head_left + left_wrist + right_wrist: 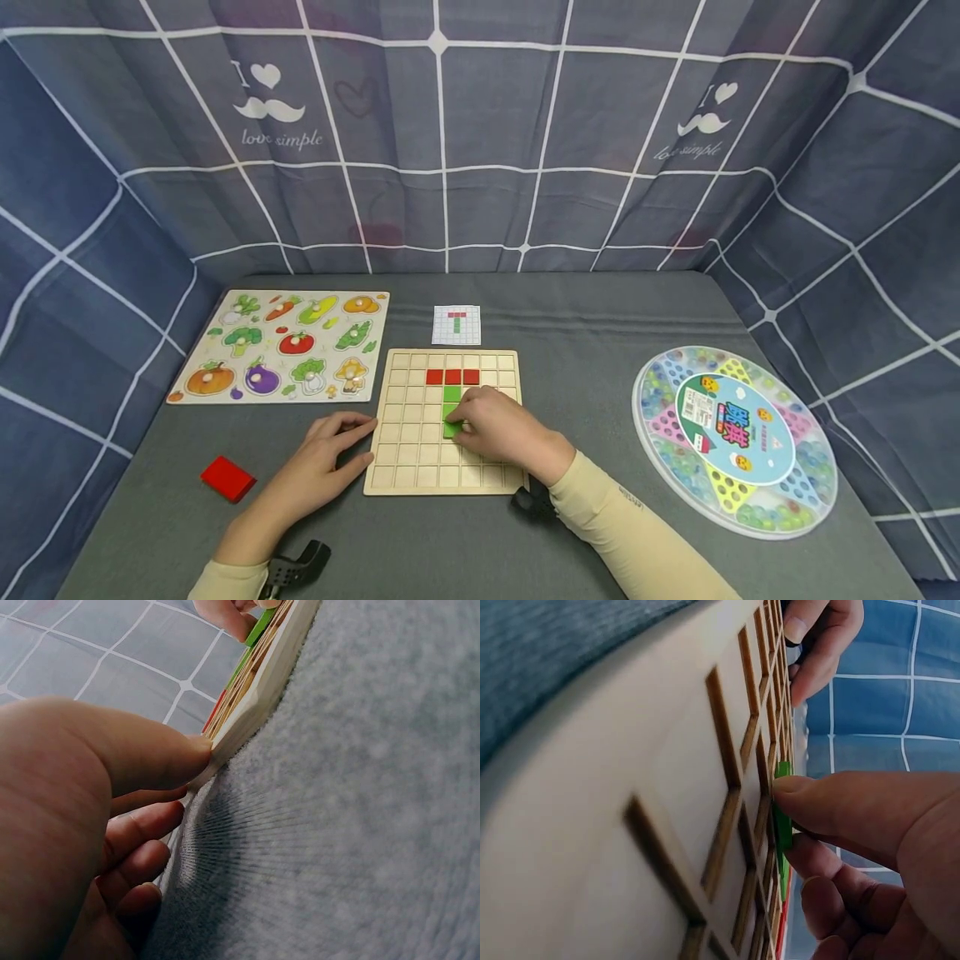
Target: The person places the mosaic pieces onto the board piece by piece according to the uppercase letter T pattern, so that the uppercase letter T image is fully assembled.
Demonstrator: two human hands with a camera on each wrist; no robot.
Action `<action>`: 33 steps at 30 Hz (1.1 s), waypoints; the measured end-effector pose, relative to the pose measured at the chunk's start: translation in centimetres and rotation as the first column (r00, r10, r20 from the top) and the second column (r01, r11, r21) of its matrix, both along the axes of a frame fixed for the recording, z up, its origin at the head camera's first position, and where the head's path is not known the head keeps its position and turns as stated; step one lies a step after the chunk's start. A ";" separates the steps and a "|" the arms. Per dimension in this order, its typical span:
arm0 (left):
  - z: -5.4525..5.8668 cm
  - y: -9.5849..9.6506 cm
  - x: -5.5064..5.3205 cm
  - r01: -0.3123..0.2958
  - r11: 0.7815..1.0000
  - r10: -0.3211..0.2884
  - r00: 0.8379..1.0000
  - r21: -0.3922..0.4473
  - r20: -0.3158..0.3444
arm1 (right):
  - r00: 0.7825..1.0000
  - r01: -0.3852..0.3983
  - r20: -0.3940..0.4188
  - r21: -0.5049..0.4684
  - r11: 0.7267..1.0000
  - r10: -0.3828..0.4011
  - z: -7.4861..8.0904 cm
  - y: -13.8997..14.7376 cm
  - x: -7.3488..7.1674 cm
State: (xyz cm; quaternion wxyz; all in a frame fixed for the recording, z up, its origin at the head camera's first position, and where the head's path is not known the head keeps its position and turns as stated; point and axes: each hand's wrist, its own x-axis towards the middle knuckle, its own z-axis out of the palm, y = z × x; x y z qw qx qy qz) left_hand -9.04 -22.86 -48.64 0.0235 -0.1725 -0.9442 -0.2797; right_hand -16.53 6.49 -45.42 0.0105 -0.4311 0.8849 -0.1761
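A wooden grid board (405, 481) lies on the grey table. Three red square tiles (452, 377) form a row near its top, and green tiles (452, 394) run downward from the middle one. My right hand (498, 429) pinches a green tile (782, 821) between thumb and fingers, low over the board's cells. At the board's left edge, my left hand (330, 454) touches the rim with its fingertips, the thumb (161, 754) lying along the side. Beyond the board is a small grid card (442, 335) printed with a red and green T shape.
A vegetable picture board (281, 392) lies at the back left. Left of my left hand sits a red block (228, 478). On the right is a round game board (735, 442) with coloured beads. Grid-patterned curtains (487, 125) enclose the table's back and sides.
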 end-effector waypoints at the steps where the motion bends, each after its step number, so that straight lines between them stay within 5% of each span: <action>1: 0.0 0.0 0.0 -0.001 1.000 0.001 1.000 0.000 0.000 | 1.000 -0.002 0.001 0.000 1.000 0.002 0.0 0.0 0.0; 14: 0.0 -0.1 0.0 -0.005 1.000 0.005 1.000 0.002 -0.006 | 1.000 -0.022 0.000 0.005 1.000 0.022 -0.3 -0.2 0.0; 25: -0.2 -0.3 0.0 -0.001 1.000 0.001 1.000 0.003 -0.029 | 0.998 0.041 0.047 -0.014 0.999 -0.040 0.1 0.4 0.0; 33: 0.4 -0.1 -0.1 0.004 1.000 -0.004 1.000 -0.011 -0.003 | 0.994 0.100 0.054 -0.062 0.993 -0.097 1.2 3.1 -2.4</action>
